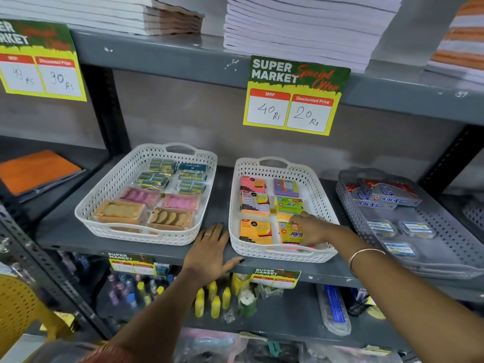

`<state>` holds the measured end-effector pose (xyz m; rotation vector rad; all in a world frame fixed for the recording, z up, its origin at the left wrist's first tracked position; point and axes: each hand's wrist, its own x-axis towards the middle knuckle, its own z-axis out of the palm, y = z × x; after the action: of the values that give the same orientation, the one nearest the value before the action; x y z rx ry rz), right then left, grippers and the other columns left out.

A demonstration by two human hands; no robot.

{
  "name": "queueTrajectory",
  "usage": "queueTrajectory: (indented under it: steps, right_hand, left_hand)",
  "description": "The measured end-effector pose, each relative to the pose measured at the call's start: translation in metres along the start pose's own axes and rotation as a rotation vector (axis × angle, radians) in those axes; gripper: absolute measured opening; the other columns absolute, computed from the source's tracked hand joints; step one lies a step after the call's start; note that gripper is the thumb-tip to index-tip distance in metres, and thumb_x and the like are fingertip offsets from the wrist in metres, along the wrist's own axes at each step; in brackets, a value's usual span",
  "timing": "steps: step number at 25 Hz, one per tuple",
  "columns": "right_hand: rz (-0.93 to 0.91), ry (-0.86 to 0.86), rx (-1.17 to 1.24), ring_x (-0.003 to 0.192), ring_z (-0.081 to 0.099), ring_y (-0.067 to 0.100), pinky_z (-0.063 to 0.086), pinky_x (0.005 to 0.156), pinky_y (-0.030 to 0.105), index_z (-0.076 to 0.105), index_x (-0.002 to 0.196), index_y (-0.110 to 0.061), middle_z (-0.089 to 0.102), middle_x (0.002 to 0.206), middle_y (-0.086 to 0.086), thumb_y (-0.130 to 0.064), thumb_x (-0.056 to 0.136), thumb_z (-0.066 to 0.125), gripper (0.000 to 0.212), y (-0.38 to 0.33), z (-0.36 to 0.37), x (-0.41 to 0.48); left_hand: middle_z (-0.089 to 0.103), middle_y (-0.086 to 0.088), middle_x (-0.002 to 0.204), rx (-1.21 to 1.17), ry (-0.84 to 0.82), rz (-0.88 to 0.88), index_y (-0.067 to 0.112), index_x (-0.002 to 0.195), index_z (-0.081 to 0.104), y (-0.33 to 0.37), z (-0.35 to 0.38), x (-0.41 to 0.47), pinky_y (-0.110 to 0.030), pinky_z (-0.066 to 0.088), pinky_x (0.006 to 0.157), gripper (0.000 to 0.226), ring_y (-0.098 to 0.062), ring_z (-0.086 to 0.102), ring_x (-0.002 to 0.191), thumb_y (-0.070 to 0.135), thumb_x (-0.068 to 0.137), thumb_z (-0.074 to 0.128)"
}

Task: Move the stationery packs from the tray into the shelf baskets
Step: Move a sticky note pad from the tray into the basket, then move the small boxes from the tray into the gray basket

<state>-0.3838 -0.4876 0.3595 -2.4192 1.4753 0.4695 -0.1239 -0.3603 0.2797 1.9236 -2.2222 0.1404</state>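
Two white lattice baskets stand side by side on a grey shelf. The left basket holds clip and stapler-pin packs. The right basket holds several sticky-note packs in two columns. My right hand reaches into its front right corner and grips a yellow sticky-note pack lying there. My left hand rests flat, fingers spread, on the shelf between the two baskets, holding nothing. No tray of loose packs is in view.
A grey basket with boxed packs sits at the right. A price sign hangs from the upper shelf, which carries notebook stacks. Orange folders lie far left. Glue bottles crowd the lower shelf.
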Motion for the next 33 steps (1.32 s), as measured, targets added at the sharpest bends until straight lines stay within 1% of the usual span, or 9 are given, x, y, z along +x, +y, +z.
queueTrajectory:
  steps: [8, 10, 14, 16, 19, 22, 25, 28, 33]
  right_hand:
    - [0.011, -0.022, 0.041, 0.13, 0.038, 0.03, 0.036, 0.108, 0.037, 0.024, 0.145, -0.013, 0.033, 0.143, 0.015, -0.028, 0.077, 0.074, 0.086, -0.006, -0.008, -0.009]
    - [-0.061, 0.113, 0.046, 0.128, 0.042, 0.028, 0.039, 0.104, 0.037, 0.036, 0.14, -0.011, 0.041, 0.142, 0.014, -0.034, 0.081, 0.07, 0.072, -0.024, -0.023, -0.014]
    - [-0.276, 0.548, 0.088, 0.098, 0.061, 0.026, 0.049, 0.079, 0.036, 0.059, 0.109, -0.015, 0.064, 0.111, 0.007, -0.03, 0.084, 0.064, 0.03, -0.086, -0.052, -0.02]
    - [-0.409, 0.672, 0.138, 0.09, 0.063, 0.026, 0.049, 0.076, 0.036, 0.061, 0.105, -0.017, 0.066, 0.103, 0.006, -0.027, 0.082, 0.065, 0.025, -0.131, -0.059, -0.021]
    - [-0.631, 0.722, 0.224, 0.09, 0.063, 0.03, 0.051, 0.075, 0.039, 0.06, 0.107, -0.015, 0.066, 0.102, 0.008, -0.022, 0.082, 0.066, 0.026, -0.208, -0.053, -0.024]
    - [-0.846, 0.641, 0.257, 0.09, 0.063, 0.032, 0.052, 0.074, 0.042, 0.06, 0.108, -0.013, 0.065, 0.102, 0.011, -0.022, 0.083, 0.066, 0.027, -0.29, -0.022, -0.027]
    - [-1.066, 0.481, 0.232, 0.096, 0.064, 0.032, 0.048, 0.076, 0.039, 0.061, 0.11, -0.008, 0.065, 0.106, 0.014, -0.02, 0.083, 0.066, 0.03, -0.368, 0.037, -0.026]
    - [-1.13, 0.249, 0.119, 0.105, 0.06, 0.03, 0.046, 0.078, 0.04, 0.056, 0.119, -0.01, 0.059, 0.118, 0.012, -0.025, 0.087, 0.061, 0.035, -0.434, 0.118, -0.021]
    - [-1.212, -0.073, -0.108, 0.131, 0.043, 0.024, 0.044, 0.095, 0.04, 0.044, 0.133, -0.014, 0.043, 0.144, 0.005, -0.016, 0.091, 0.05, 0.043, -0.515, 0.264, -0.008]
  left_hand:
    - [0.031, -0.012, 0.149, 0.041, -0.042, -0.003, 0.012, 0.142, 0.026, 0.002, -0.004, 0.002, -0.041, 0.02, 0.114, 0.081, -0.027, 0.027, 0.136, 0.07, 0.085, 0.03]
    - [0.03, -0.012, 0.149, 0.001, -0.074, -0.014, 0.011, 0.143, 0.024, 0.004, -0.01, 0.001, -0.041, 0.02, 0.114, 0.081, -0.028, 0.026, 0.136, 0.068, 0.086, 0.034]
    - [0.039, -0.018, 0.144, -0.056, 0.002, 0.017, 0.003, 0.137, 0.037, 0.007, -0.025, -0.025, -0.042, 0.025, 0.113, 0.071, -0.032, 0.033, 0.133, 0.053, 0.088, 0.05]
    - [0.049, -0.016, 0.139, 0.05, 0.041, -0.051, 0.006, 0.129, 0.05, 0.0, -0.02, -0.062, -0.042, 0.036, 0.107, 0.063, -0.03, 0.043, 0.13, 0.051, 0.085, 0.057]
    - [0.06, -0.004, 0.13, 0.146, -0.052, -0.245, 0.015, 0.118, 0.063, -0.017, -0.012, -0.136, -0.036, 0.047, 0.096, 0.06, -0.021, 0.054, 0.122, 0.058, 0.076, 0.063]
    - [0.058, -0.01, 0.132, 0.054, -0.148, -0.576, 0.011, 0.12, 0.061, -0.031, -0.001, -0.216, -0.04, 0.047, 0.096, 0.062, -0.027, 0.053, 0.122, 0.052, 0.075, 0.068]
    - [0.034, -0.02, 0.148, 0.047, -0.19, -0.79, 0.002, 0.132, 0.046, -0.037, 0.022, -0.302, -0.052, 0.025, 0.11, 0.059, -0.039, 0.031, 0.136, 0.041, 0.088, 0.058]
    - [0.062, -0.014, 0.126, -0.036, -0.292, -0.937, 0.009, 0.106, 0.069, -0.029, 0.052, -0.369, -0.046, 0.051, 0.089, 0.061, -0.032, 0.058, 0.115, 0.054, 0.066, 0.076]
    - [0.063, -0.007, 0.126, -0.123, -0.392, -1.016, 0.016, 0.106, 0.071, -0.022, 0.119, -0.45, -0.039, 0.029, 0.098, 0.068, -0.024, 0.06, 0.114, 0.069, 0.064, 0.064]
